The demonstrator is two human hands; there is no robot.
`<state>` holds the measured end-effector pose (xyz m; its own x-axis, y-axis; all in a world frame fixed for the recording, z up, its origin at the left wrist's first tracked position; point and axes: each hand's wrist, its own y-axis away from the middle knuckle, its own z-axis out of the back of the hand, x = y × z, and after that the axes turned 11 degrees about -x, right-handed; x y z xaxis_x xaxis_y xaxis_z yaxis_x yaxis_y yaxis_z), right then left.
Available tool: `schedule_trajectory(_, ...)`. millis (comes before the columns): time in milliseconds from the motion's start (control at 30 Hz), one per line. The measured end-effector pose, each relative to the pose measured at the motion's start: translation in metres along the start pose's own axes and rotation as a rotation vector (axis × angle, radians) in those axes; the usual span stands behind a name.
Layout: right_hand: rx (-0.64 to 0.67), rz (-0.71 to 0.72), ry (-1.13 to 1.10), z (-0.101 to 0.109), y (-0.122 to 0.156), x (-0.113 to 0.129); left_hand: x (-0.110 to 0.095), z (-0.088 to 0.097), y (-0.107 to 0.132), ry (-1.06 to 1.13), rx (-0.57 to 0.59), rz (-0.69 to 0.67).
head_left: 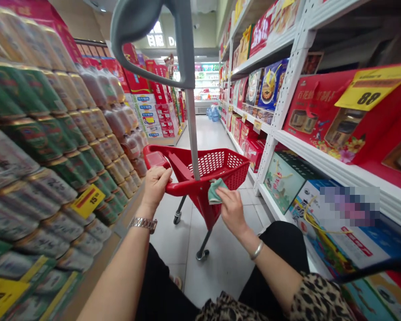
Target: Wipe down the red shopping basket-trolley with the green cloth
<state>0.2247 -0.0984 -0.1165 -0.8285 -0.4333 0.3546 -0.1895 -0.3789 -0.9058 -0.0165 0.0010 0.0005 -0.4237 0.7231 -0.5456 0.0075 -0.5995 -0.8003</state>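
A red plastic shopping basket on wheels (217, 166) stands in front of me, with a grey pull handle (186, 49) rising from its near side. My left hand (157, 185) is closed around the red rim at the basket's left corner. A green cloth (214, 192) is pressed against the outer near wall, right of the handle post. The fingers of my right hand (232, 207) lie over this cloth and hold it there. Part of the cloth is hidden under them. Two caster wheels show on the tiled floor beneath.
On the left, stacked packs of cans (53, 142) rise along the aisle. White shelving (270, 147) with red gift boxes (324, 116) runs close on the right. A tiled aisle (203, 129) leads back toward large water bottles (214, 112) and a lit display case.
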Motion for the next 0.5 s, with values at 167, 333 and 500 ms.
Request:
schedule_trajectory(167, 0.051, -0.040, -0.051, -0.004, -0.056, 0.022, 0.004, 0.015, 0.006, 0.041, -0.041, 0.070)
schedule_trajectory(333, 0.367, 0.008, -0.156, -0.029, -0.079, 0.057, 0.012, 0.025, 0.009, 0.076, -0.109, 0.150)
schedule_trajectory(500, 0.506, 0.026, -0.013, -0.028, -0.073, 0.051, 0.020, 0.032, 0.009, 0.138, -0.179, 0.248)
